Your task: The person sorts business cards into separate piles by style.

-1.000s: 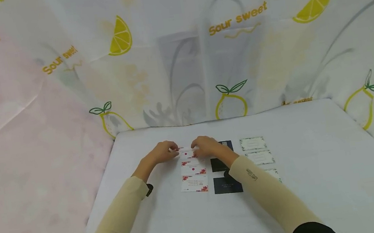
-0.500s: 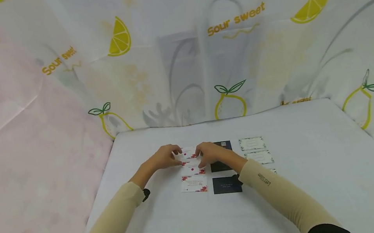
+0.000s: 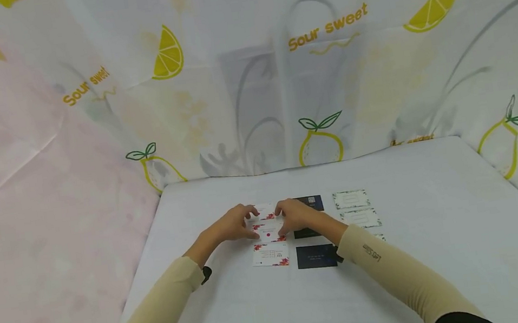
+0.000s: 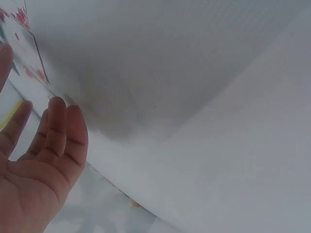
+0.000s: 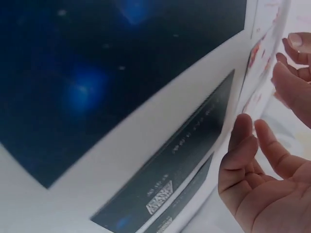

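1. While 3 columns of cards already lie on the surface (image 3: 441, 203), the floral column looks unfinished.
2. The left hand (image 3: 233, 225) and right hand (image 3: 295, 214), fingers relaxed and grasping nothing, flank the middle floral card (image 3: 268, 231), fingertips at its edges.

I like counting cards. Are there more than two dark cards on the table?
Yes, three dark cards lie in one column.

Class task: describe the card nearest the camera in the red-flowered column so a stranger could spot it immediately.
On the white table, three columns of cards lie side by side. Take the leftmost column; its nearest card, the red-flowered card, lies beside a dark card. Unlike the cards behind it, neither hand touches it.
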`<action>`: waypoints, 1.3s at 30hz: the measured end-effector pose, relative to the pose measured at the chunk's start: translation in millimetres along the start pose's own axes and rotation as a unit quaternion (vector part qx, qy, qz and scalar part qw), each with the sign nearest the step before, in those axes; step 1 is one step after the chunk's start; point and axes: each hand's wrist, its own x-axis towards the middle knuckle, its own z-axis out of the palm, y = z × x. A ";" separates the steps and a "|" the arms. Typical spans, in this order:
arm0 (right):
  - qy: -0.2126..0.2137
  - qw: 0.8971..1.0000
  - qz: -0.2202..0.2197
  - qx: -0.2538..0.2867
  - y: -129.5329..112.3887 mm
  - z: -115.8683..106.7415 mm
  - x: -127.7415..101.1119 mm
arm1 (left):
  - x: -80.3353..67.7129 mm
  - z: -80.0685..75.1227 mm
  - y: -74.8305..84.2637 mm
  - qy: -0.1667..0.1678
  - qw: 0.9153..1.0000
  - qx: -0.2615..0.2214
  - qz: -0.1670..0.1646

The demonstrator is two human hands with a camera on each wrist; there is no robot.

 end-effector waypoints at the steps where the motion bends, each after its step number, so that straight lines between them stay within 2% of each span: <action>1: 0.002 1.000 0.001 0.002 -0.1 0.5 -0.6 | -0.7 0.8 0.0 -0.002 1.000 -0.002 0.000; 8: 0.009 1.000 -0.005 -0.001 -6.2 7.2 -5.9 | -4.1 4.6 -2.0 -0.005 1.000 -0.017 0.004; 15: 0.029 0.997 -0.003 -0.077 -6.6 15.8 -4.8 | -4.2 7.2 -1.0 -0.010 1.000 -0.015 0.017; 22: 0.009 0.996 -0.020 -0.091 -7.8 18.1 -1.0 | -6.2 9.7 1.3 -0.018 1.000 0.008 0.016; 28: -0.007 0.995 -0.013 -0.097 -8.1 18.3 5.9 | -6.6 9.0 -1.1 -0.021 0.999 0.019 0.037; 39: -0.011 0.994 0.010 -0.106 -13.3 17.1 3.7 | -4.0 11.2 6.6 -0.045 0.999 0.020 0.010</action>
